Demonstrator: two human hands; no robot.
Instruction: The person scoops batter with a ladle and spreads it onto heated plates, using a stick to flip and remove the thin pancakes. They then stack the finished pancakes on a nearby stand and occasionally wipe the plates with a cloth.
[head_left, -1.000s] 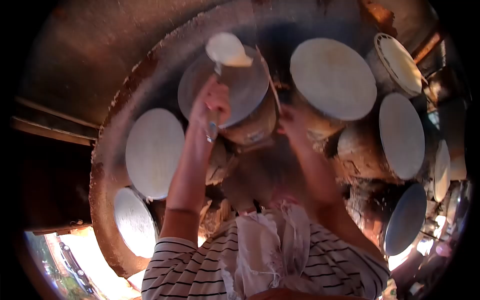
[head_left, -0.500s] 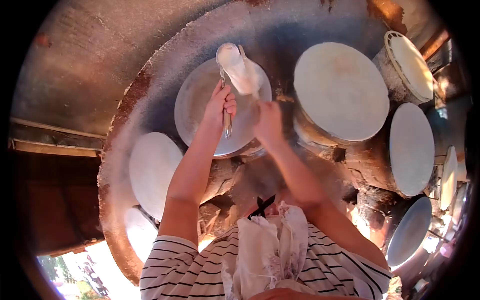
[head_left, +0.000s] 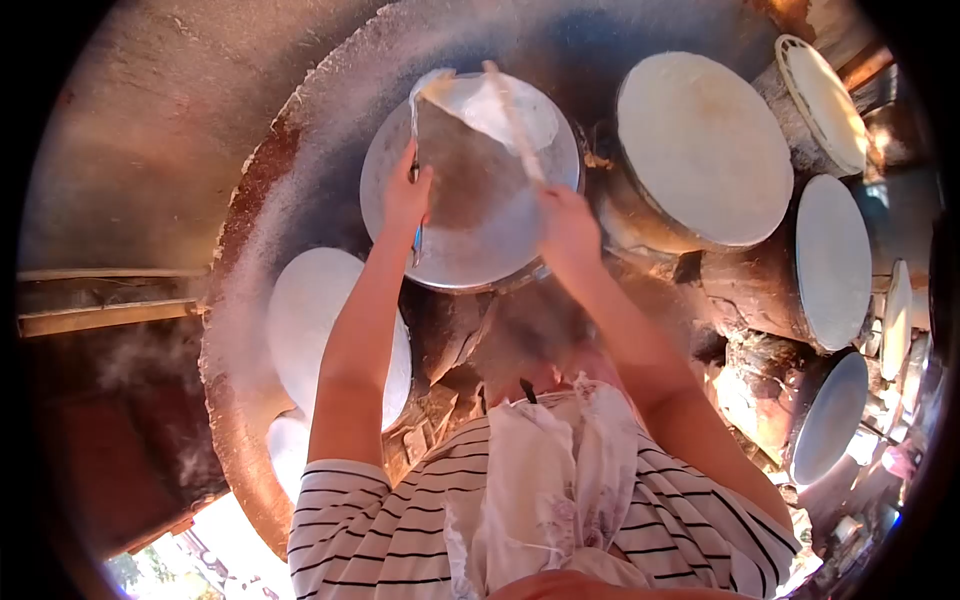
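Grey metal round griddle [head_left: 470, 190] at upper centre of the frame, left hand [head_left: 405, 195] with fingers wrapped around a ladle handle [head_left: 415, 150], right hand [head_left: 567, 225] gripping a thin stick [head_left: 515, 110], white batter sheet [head_left: 495, 105] on the griddle's far edge, pale batter-covered rounds [head_left: 705, 150] to the right.

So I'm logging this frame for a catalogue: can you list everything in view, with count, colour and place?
Griddle: one, grey metal, round, centre top, partly covered with white batter.
Ladle: one, metal, over the griddle's left side.
Stick: one, pale, slanting across the batter.
White-topped rounds: at least five more, ringed right and left of the griddle; one lies behind the left arm.
Curved wall: one, rusty brown, left.
Shirt: one, white with black stripes, bottom.
Cloth: one, pale, at the chest.
Left hand: closed on the ladle's handle.
Right hand: closed on the stick.
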